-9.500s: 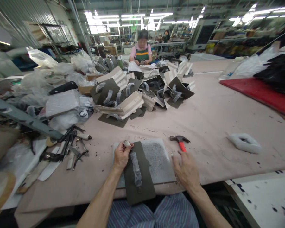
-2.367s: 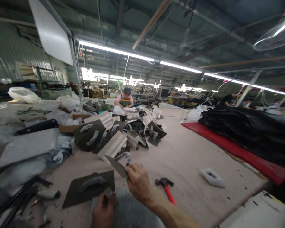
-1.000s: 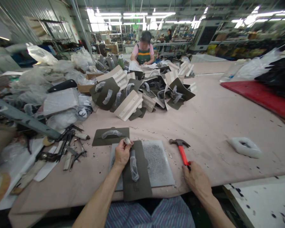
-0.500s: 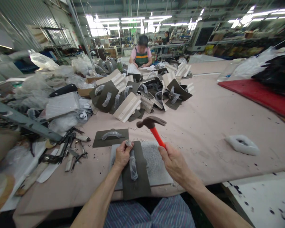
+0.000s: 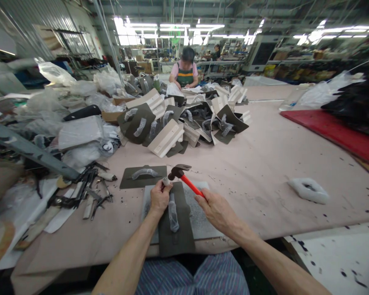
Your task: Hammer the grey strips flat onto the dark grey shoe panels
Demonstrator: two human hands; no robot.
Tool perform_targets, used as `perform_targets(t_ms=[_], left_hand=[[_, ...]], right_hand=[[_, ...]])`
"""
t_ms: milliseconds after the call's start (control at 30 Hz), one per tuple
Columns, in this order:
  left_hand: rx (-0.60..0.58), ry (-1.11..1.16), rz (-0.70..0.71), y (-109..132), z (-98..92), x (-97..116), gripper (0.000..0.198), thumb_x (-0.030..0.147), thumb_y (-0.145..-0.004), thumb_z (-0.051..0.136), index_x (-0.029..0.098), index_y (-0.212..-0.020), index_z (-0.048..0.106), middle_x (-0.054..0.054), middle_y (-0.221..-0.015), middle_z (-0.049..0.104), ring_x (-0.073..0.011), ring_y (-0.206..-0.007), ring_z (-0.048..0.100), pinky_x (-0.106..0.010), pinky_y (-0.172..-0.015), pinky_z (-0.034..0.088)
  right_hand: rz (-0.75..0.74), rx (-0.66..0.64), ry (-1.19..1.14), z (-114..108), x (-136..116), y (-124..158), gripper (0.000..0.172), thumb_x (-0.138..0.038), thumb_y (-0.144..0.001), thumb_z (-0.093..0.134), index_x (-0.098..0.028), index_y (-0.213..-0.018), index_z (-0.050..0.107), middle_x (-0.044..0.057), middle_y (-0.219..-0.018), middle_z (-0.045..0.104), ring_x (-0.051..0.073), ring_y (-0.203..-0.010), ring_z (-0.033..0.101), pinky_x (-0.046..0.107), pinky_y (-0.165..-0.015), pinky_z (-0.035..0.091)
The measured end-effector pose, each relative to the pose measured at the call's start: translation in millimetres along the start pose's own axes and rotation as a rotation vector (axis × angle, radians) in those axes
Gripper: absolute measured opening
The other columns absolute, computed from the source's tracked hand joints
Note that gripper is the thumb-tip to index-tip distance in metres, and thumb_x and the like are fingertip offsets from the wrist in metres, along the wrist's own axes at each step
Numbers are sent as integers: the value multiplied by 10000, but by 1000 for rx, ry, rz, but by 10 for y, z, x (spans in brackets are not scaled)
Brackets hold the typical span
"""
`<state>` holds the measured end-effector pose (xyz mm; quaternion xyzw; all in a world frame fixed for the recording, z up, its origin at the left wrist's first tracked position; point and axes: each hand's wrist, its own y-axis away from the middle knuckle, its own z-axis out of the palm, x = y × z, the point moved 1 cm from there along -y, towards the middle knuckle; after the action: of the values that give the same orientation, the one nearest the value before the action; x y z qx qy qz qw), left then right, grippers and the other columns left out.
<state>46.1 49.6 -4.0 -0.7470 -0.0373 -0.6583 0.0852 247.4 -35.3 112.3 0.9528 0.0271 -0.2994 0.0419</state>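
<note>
My left hand (image 5: 158, 198) is closed round a small metal punch (image 5: 165, 181), held upright on the top end of a dark grey panel (image 5: 176, 233) that has a plastic-wrapped handle (image 5: 173, 207). The panel lies on a grey cutting slab (image 5: 203, 205) at the table's near edge. My right hand (image 5: 214, 209) grips the red handle of a hammer (image 5: 181, 177); the hammer's dark head is down at the punch's top. A second dark panel with a wrapped handle (image 5: 143, 175) lies flat just behind the slab.
A heap of dark and beige panels (image 5: 184, 119) fills the table's middle. Tools and scraps (image 5: 89, 192) and plastic bags (image 5: 80, 135) crowd the left. A white foam piece (image 5: 309, 189) lies right; a red mat (image 5: 335, 131) beyond. A person (image 5: 184, 69) works at the far end.
My right hand picked the hammer up off the table, raised it, and has now brought its head down onto the punch. My left hand has stayed on the punch.
</note>
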Motion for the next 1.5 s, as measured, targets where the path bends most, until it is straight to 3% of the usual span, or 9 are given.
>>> perform_targets(t_ms=[133, 600, 867, 1100, 1267, 1333, 1400, 1467, 1500], left_hand=[[28, -32, -22, 1, 13, 45, 214, 326, -764, 698, 178, -917, 683, -54, -836, 758, -209, -801, 703, -302, -768, 531], [-102, 51, -34, -20, -70, -15, 275, 403, -800, 686, 170, -945, 688, -59, -864, 761, -203, -840, 716, -331, -837, 548], [-120, -102, 77, 31, -71, 80, 214, 370, -821, 651, 183, -919, 690, -51, -859, 753, -204, -840, 692, -307, -807, 529], [-187, -235, 183, 89, -92, 172, 135, 243, -824, 608, 209, -919, 697, -33, -875, 753, -196, -827, 688, -271, -775, 504], [-217, -273, 164, 93, -102, 126, 146, 215, -832, 568, 207, -923, 681, -25, -842, 751, -189, -788, 691, -262, -729, 500], [-223, -274, 168, 92, -103, 117, 156, 217, -835, 565, 208, -940, 680, -26, -872, 754, -189, -822, 695, -264, -753, 505], [-221, -266, 181, 91, -105, 111, 171, 221, -838, 569, 212, -968, 679, -29, -918, 757, -190, -871, 694, -268, -794, 508], [-218, -263, 187, 91, -109, 102, 169, 225, -835, 581, 213, -971, 680, -31, -930, 758, -190, -879, 691, -271, -806, 508], [-219, -261, 185, 91, -110, 96, 163, 224, -834, 581, 212, -962, 681, -30, -918, 757, -188, -864, 690, -270, -799, 509]], right_hand=[[-4, 35, 7, -18, 33, -4, 262, -369, -986, 414, -220, -778, 474, -38, -562, 470, 118, -496, 406, 275, -514, 195], [7, 41, -40, 37, 161, 18, 232, -330, -973, 449, -213, -775, 485, -31, -598, 503, 120, -539, 438, 267, -536, 205], [36, 1, -21, -15, 95, -7, 249, -340, -987, 432, -214, -774, 457, -26, -598, 496, 121, -525, 418, 269, -533, 201], [-124, 193, 73, -121, -175, -63, 308, -368, -1027, 293, -207, -849, 486, -17, -598, 493, 123, -492, 402, 272, -515, 222], [-241, 31, 329, -242, -202, -141, 256, -329, -1009, 381, -201, -828, 510, -35, -544, 480, 101, -422, 302, 272, -466, 140], [-287, 109, 297, -428, -300, -163, 277, -354, -1007, 388, -206, -798, 494, -43, -534, 464, 93, -415, 278, 264, -460, 135], [-296, 310, 170, -575, -406, -157, 312, -388, -1018, 342, -211, -794, 469, -45, -547, 461, 91, -425, 311, 246, -461, 174], [-256, 491, 57, -588, -446, -119, 351, -405, -1029, 268, -214, -795, 448, -34, -565, 472, 98, -449, 368, 239, -475, 227], [-240, 494, 48, -537, -432, -96, 364, -404, -1029, 246, -215, -790, 445, -26, -568, 481, 104, -457, 387, 242, -480, 239]])
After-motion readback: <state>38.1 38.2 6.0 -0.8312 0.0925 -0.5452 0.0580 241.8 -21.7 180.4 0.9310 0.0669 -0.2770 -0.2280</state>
